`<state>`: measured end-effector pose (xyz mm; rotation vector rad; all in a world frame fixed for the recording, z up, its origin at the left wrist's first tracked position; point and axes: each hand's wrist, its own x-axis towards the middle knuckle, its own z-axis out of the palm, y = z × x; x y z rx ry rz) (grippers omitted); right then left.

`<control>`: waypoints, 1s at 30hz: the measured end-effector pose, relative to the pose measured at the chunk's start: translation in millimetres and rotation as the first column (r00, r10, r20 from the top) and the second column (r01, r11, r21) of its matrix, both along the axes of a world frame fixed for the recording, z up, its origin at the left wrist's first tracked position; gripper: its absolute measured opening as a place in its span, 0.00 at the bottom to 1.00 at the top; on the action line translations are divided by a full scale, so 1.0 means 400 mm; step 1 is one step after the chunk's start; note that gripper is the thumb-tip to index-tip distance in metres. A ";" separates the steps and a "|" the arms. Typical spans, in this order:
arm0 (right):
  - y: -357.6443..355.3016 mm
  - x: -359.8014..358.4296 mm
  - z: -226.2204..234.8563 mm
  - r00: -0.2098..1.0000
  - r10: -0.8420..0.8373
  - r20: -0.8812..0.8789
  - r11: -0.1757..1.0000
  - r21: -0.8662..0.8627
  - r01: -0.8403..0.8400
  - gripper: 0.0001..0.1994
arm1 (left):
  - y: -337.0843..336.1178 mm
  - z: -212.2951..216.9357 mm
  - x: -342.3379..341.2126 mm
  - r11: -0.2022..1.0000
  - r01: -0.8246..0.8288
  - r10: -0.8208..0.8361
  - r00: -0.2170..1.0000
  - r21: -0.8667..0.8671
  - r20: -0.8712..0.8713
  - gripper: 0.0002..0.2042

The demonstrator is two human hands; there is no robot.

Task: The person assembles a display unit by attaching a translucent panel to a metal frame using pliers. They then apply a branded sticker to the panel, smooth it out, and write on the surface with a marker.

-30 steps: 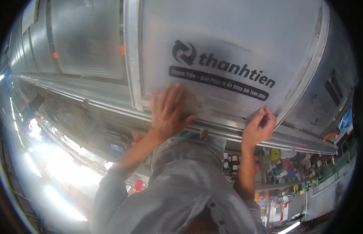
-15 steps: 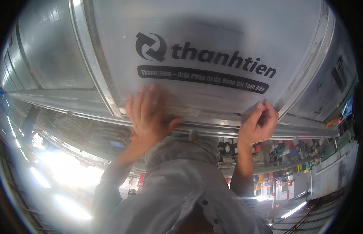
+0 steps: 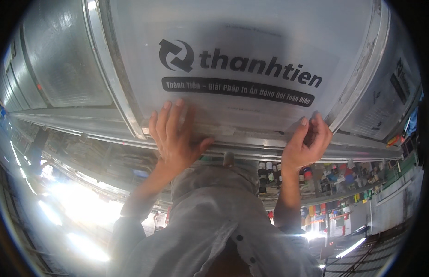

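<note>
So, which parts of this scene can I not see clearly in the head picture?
- Left hand: flat on the grey printed panel; its palm side is hidden.
- Right hand: fingers curl at the panel's lower edge; what they grip is hidden by the hand itself.
- Small coloured items far off: too small to identify.
- Lower left: washed out by glare.
- The grey shirt covers the lower middle.

Cut off at the top edge: the white panel (image 3: 251,37). Hidden under the left hand (image 3: 174,141): part of the panel's lower rim. Curled out of sight behind the panel's corner: right hand (image 3: 306,144) fingertips. Too small to tell, perhaps bottles: shelf clutter (image 3: 316,177).
</note>
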<state>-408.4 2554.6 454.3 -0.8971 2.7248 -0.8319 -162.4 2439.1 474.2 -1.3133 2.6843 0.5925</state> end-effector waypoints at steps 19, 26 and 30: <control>-0.013 -0.007 0.006 0.974 0.157 -0.164 0.977 0.169 -0.129 0.17 | -0.006 -0.001 0.004 0.999 -0.009 0.009 1.000 0.031 0.010 0.38; -0.024 -0.005 0.016 0.987 0.123 -0.101 0.978 0.180 -0.104 0.16 | -0.009 0.015 -0.013 0.991 -0.064 0.060 0.998 0.116 0.036 0.41; -0.016 -0.007 0.007 0.976 0.158 -0.149 0.970 0.210 -0.125 0.16 | -0.008 0.009 -0.009 0.995 -0.046 0.045 0.999 0.086 0.014 0.43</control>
